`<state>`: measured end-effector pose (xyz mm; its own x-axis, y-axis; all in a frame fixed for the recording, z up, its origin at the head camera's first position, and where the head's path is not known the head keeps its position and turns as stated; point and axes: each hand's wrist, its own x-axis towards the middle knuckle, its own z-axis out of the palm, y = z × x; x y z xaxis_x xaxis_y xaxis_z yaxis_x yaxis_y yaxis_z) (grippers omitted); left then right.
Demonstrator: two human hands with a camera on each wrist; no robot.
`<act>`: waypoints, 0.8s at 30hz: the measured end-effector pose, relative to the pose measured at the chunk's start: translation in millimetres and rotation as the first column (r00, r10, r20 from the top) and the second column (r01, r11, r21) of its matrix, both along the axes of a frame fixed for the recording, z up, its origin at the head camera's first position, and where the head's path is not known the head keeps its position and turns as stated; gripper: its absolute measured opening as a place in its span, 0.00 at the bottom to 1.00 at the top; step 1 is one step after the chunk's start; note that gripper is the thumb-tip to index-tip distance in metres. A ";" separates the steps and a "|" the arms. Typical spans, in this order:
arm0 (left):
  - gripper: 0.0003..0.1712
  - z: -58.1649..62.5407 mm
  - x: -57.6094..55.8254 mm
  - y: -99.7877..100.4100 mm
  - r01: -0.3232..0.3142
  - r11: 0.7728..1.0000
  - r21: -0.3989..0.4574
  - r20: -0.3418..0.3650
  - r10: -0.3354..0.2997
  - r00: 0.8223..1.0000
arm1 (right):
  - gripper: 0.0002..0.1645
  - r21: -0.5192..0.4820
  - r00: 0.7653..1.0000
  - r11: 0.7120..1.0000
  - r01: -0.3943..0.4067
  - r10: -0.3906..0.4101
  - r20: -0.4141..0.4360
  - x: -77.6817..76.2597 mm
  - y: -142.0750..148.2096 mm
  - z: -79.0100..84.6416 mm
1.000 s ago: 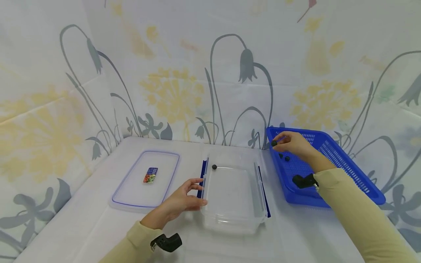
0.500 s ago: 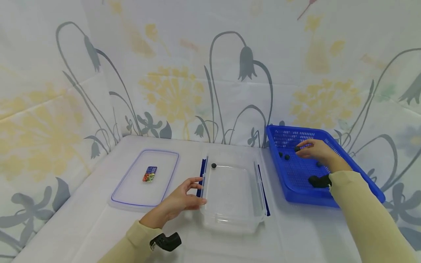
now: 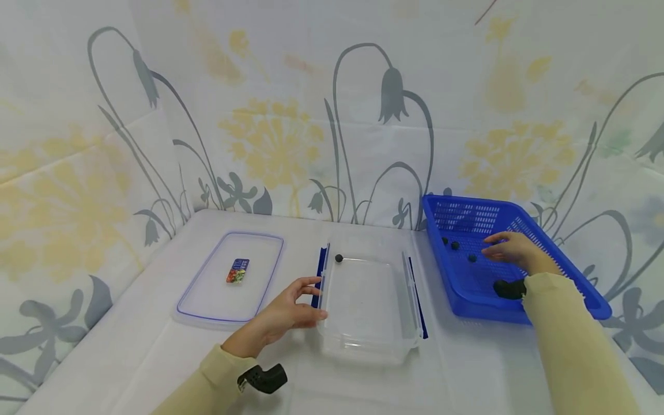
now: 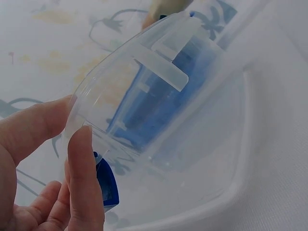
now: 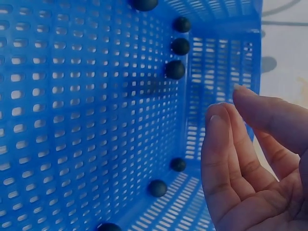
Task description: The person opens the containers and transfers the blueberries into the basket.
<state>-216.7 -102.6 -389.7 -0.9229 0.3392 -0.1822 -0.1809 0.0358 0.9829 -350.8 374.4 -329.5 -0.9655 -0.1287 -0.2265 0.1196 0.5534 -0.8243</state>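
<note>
A clear plastic food container (image 3: pixel 363 305) with blue side latches stands in the middle of the table. My left hand (image 3: pixel 290 308) holds its left side, fingers by the latch and thumb near the front corner. In the left wrist view the fingertips (image 4: pixel 82 139) are at the rim of the container. One small dark ball (image 3: pixel 339 258) lies at the far left corner of the container. My right hand (image 3: pixel 513 251) is over the blue basket (image 3: pixel 519 314), thumb and fingers apart with nothing between them. Several dark balls (image 5: pixel 174 70) lie along the basket's edges.
A clear lid (image 3: pixel 207 300) with a blue seal and a colourful label (image 3: pixel 238 271) lies left of the container. The table's white cover (image 3: pixel 129 363) meets a flower-patterned cloth (image 3: pixel 280 144) behind. The basket's raised walls surround the balls.
My right hand has moved right from the basket's left rim to over its middle and let go of a dark ball, which now lies in the basket. The left hand stays on the container.
</note>
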 end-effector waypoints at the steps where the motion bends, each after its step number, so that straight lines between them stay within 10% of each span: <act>1: 0.42 0.2 -0.1 0.4 0.001 1.000 0.003 0.000 -0.001 1.000 | 0.31 0.005 1.000 1.000 0.004 -0.004 0.000 0.1 -0.8 0.8; 24: 0.43 2.6 1.3 2.2 -0.002 1.000 0.008 0.000 0.002 1.000 | 0.25 0.010 0.964 0.989 -0.149 0.147 -0.221 -9.7 -134.6 41.8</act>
<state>-215.4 -100.5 -387.2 -0.9235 0.3390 -0.1792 -0.1807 0.0274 0.9832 -360.5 239.8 -287.8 -0.9614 -0.2749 -0.0086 -0.1486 0.5456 -0.8248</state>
